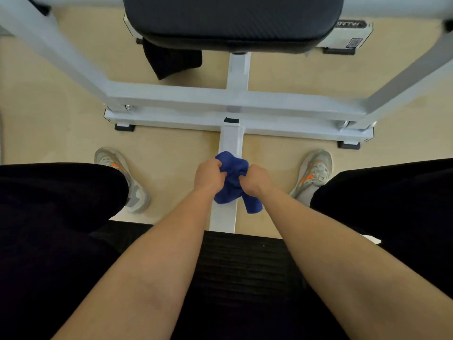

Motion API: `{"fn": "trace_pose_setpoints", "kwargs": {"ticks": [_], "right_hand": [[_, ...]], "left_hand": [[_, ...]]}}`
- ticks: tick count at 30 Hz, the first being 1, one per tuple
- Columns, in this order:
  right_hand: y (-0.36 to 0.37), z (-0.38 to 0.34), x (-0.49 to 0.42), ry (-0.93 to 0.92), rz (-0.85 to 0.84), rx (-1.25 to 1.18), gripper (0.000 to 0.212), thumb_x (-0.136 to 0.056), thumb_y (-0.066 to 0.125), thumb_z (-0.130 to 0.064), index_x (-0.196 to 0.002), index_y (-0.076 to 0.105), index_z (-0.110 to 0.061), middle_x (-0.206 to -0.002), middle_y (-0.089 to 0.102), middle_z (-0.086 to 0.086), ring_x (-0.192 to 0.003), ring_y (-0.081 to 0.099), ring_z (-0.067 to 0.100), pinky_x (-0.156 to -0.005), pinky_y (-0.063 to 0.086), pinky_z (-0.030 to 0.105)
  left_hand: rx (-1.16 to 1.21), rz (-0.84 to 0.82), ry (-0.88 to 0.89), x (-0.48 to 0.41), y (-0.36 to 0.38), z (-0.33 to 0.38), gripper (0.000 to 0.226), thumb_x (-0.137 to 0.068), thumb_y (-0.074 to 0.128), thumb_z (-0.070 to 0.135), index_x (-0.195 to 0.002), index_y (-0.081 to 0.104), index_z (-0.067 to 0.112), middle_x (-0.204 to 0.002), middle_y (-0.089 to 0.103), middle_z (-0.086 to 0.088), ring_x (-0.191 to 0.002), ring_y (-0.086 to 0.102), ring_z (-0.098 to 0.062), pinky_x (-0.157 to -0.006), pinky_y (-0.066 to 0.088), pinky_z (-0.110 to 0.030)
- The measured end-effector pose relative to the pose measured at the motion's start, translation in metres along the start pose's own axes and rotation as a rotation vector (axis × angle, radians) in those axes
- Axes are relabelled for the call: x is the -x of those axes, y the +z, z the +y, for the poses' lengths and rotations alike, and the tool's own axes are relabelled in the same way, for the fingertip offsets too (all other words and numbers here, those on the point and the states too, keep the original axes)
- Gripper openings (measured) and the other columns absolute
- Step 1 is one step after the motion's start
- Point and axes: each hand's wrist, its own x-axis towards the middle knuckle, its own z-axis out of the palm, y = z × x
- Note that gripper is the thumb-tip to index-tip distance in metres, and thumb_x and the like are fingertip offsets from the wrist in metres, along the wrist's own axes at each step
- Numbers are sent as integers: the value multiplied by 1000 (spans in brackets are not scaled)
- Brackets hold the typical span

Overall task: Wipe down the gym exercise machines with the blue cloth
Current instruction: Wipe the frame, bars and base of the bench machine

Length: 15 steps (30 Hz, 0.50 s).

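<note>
1. One white machine frame [171, 94]; its centre beam [230, 141] runs straight away from the seated person.
2. One black pad [232, 20] at the beam's far end.
3. Two grey shoes: left shoe [122, 177] and right shoe [312, 173], either side of the beam.
4. One blue cloth [231, 182], bunched over the beam, long axis roughly along it, loose tail pointing toward the person.
5. Two hands: left hand [209, 175] and right hand [255, 179], fingers curled, gripping the cloth.

The left hand [208, 174] and right hand [256, 179] gripped the cloth [231, 177] above the middle bar [230, 141], between two shoes [122, 177] on the floor [171, 148], seat [245, 266] behind, pad [232, 18] ahead.
</note>
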Motion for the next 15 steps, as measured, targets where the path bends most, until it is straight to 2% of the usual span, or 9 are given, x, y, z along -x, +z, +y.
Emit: {"fn": "trace_pose_setpoints", "kwargs": {"ticks": [2, 4, 8, 11, 13, 15], "right_hand": [[-23, 6, 1, -19, 59, -18, 19, -102, 45, -21, -102, 58, -7, -97, 58, 12, -87, 53, 26, -77, 42, 33], [-42, 15, -4, -32, 123, -95, 21, -100, 46, -23, -96, 56, -6, -91, 59, 12, -83, 55, 29, -73, 45, 34], [-69, 37, -17, -15, 221, -356, 24, -94, 50, -25, -97, 61, -4, -79, 61, 8, -73, 56, 26, -53, 36, 28], [-77, 50, -30, 18, 238, -539, 23, -93, 49, -27, -95, 57, -5, -80, 59, 6, -71, 54, 24, -56, 39, 29], [-81, 56, -43, 52, 267, -684, 30, -93, 47, -28, -109, 53, -3, -93, 58, 7, -83, 56, 24, -68, 44, 32], [-87, 62, -57, 55, 286, -768, 34, -91, 46, -23, -117, 49, 0, -97, 56, 7, -84, 55, 22, -69, 44, 33]], "left_hand": [[66, 38, 37, -2, -8, 21, 6, -88, 57, 10, -85, 54, 13, -79, 57, -2, -73, 54, -21, -65, 46, -34], [134, 79, 68, -4, -12, 40, 15, -89, 60, 15, -101, 52, 16, -86, 59, 1, -76, 57, -19, -65, 46, -32], [135, 125, 142, -10, -6, 72, 17, -89, 59, 16, -98, 45, 19, -82, 55, 3, -73, 55, -20, -63, 46, -35], [161, 119, 164, -20, 7, 89, 12, -89, 54, 10, -92, 50, 21, -85, 60, 1, -74, 57, -21, -63, 47, -34], [208, 122, 144, -33, 17, 101, 15, -90, 53, 8, -91, 56, 23, -90, 62, 5, -78, 58, -16, -61, 45, -23], [229, 126, 127, -48, 28, 113, 20, -91, 52, 8, -100, 61, 23, -96, 64, 6, -85, 60, -16, -67, 44, -21]]}}
